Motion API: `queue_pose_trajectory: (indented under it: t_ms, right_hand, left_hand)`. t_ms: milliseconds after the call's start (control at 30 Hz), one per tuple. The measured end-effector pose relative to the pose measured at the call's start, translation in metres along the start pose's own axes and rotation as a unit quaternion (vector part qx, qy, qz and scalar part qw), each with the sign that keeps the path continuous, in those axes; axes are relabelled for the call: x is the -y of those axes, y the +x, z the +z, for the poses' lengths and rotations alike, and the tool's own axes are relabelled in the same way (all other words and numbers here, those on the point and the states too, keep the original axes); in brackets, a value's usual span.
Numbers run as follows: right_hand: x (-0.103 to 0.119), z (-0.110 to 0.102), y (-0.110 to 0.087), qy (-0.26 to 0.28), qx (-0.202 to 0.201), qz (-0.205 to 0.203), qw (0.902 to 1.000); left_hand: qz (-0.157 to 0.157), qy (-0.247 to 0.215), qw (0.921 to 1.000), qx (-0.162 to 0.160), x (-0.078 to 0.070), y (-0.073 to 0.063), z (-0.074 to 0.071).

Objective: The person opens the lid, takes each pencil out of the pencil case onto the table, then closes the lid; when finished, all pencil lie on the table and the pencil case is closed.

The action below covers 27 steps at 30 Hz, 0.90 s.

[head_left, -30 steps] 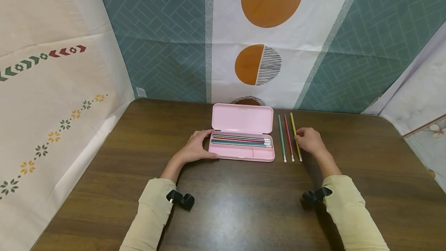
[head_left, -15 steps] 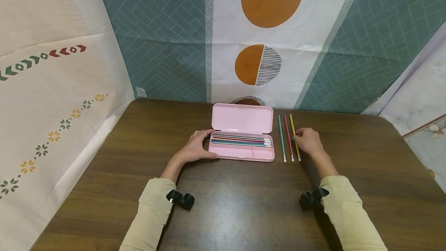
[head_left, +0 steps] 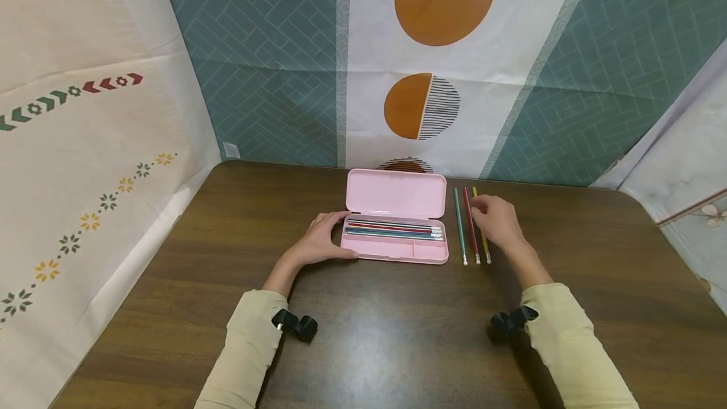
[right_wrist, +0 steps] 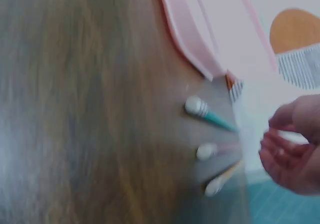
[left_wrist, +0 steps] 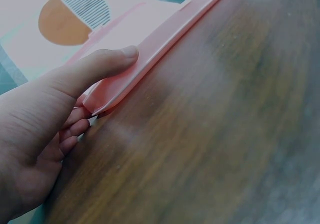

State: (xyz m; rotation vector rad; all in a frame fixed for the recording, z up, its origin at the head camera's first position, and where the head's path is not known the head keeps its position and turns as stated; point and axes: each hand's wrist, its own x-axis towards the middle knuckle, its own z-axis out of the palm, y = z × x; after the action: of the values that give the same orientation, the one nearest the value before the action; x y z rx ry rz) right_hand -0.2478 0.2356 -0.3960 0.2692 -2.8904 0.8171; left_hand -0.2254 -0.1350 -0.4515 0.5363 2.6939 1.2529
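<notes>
My left hand [head_left: 320, 242] holds the left end of an open pink pencil case [head_left: 377, 248], thumb on the near edge and fingers round the far corner. In the left wrist view the thumb [left_wrist: 107, 66] lies against the case's side wall. Several pencils [head_left: 392, 230] lie in its back compartment, eraser ends to the right. To the right of the case, a teal pencil [head_left: 459, 226], a red pencil [head_left: 472, 235] and a yellow pencil [head_left: 486, 250] lie side by side. My right hand [head_left: 498, 221] is over the yellow one, fingers loosely bent and holding nothing, partly hiding it.
The case's lid [head_left: 396, 193] leans back near the far edge of the brown wooden table [head_left: 363, 333]. A patterned cloth [head_left: 272, 68] hangs behind the table, and a cream cloth [head_left: 102, 144] hangs at the left.
My right hand shifted the yellow pencil slightly left, beside the red one, then let it go and moved up and away from it. The left hand stayed on the case.
</notes>
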Motion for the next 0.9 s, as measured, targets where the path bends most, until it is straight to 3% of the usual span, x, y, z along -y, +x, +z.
queue_pose_trajectory:
  t_ms: [100,300,433,667,900]
  right_hand:
    - [0.019,0.004,0.002,0.016,0.012,-0.065,0.9977]
    - [0.052,0.021,0.003,0.051,0.106,-0.132,0.9843]
    - [0.063,0.035,0.004,0.075,0.143,-0.142,0.9767]
    - [0.072,0.052,0.006,0.102,0.167,-0.138,0.9710]
    - [0.079,0.061,0.010,0.086,0.210,-0.147,0.9628]
  left_hand:
    - [-0.005,-0.003,1.0000,-0.001,0.000,0.000,0.000]
    - [-0.005,0.001,1.0000,-0.001,0.001,0.000,0.000]
    - [-0.003,0.006,1.0000,0.001,0.001,0.000,0.001]
    - [-0.001,0.006,1.0000,-0.001,0.000,0.000,0.001]
    - [-0.003,0.003,1.0000,-0.001,0.001,-0.001,0.000]
